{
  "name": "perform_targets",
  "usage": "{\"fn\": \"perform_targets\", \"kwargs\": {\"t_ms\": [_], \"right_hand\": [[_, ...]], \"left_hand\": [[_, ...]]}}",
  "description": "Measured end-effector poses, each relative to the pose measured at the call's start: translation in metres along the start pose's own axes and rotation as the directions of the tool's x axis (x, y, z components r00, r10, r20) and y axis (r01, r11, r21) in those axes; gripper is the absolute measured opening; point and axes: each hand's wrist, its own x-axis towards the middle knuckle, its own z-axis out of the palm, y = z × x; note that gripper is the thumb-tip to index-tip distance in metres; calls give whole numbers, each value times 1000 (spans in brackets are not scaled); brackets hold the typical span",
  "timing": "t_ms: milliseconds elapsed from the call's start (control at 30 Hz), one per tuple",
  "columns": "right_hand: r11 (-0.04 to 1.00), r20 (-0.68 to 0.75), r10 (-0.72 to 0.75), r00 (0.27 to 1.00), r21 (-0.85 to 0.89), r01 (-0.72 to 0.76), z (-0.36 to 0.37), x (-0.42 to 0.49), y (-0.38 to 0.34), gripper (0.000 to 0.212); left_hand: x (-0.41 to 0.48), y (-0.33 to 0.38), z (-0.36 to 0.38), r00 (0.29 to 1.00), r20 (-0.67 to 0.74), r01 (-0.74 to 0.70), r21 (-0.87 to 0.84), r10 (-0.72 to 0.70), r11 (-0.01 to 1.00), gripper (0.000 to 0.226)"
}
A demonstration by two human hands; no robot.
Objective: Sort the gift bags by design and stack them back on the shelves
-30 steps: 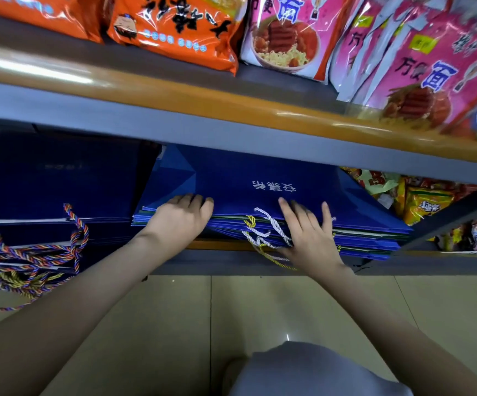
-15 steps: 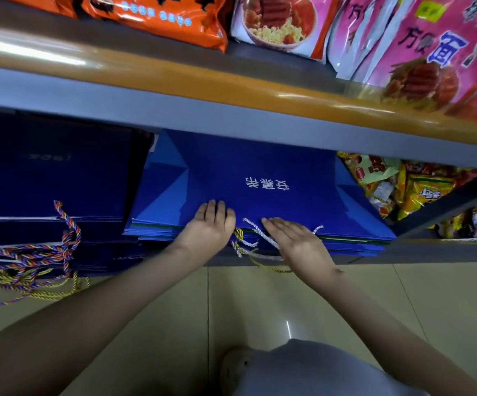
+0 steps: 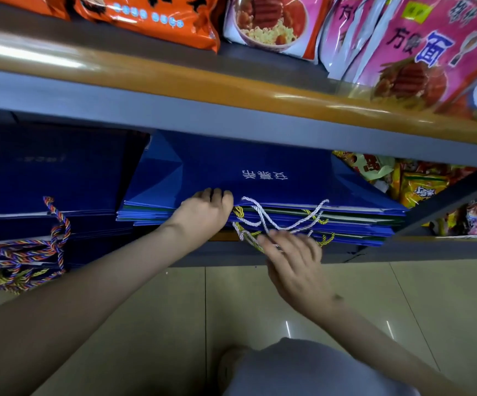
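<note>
The grip of the left hand [image 3: 203, 217] is closed over the near edge of the stack of blue gift bags [image 3: 231, 167], with the fingers bent down onto the top bag. The thumb is hidden. The stack is probably being pinned so that it is not dragged off while its loose parts are tidied. The right hand [image 3: 294, 264] is laid among the cord handles [image 3: 263, 217] that spill over that edge, its fingers loosely spread. Whether a cord is pinched cannot be told. The cords are likely being gathered so that they can be tucked in.

The stack is laid flat on the lower shelf [image 3: 417, 248], printed face up. To its left a pile of darker blue bags [image 3: 46, 167] is kept apart, which suggests that designs are being grouped. Snack packets [image 3: 420, 190] are seen to the right, and noodle packets [image 3: 420, 52] on the shelf above.
</note>
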Motion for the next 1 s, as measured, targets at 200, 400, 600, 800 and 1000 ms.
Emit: {"fn": "perform_targets", "kwargs": {"t_ms": [200,400,600,800,1000], "right_hand": [[990,29,107,994,-91,-104,46,-2,-2,79],[967,-51,147,988,-202,-154,64,18,17,64],[920,66,294,953,-288,-264,66,38,30,69],[949,7,120,993,-295,-112,66,29,24,24],[973,-140,-3,990,-227,-29,16,22,16,18]], "left_hand": [[24,-28,-30,997,-72,40,15,-38,999,77],[39,-47,-54,990,-141,30,53,-22,998,79],[36,-51,-57,976,-215,11,133,18,991,72],[28,-43,-44,987,-156,-26,120,45,992,78],[15,-29,-31,996,-59,-56,99,62,993,84]]}}
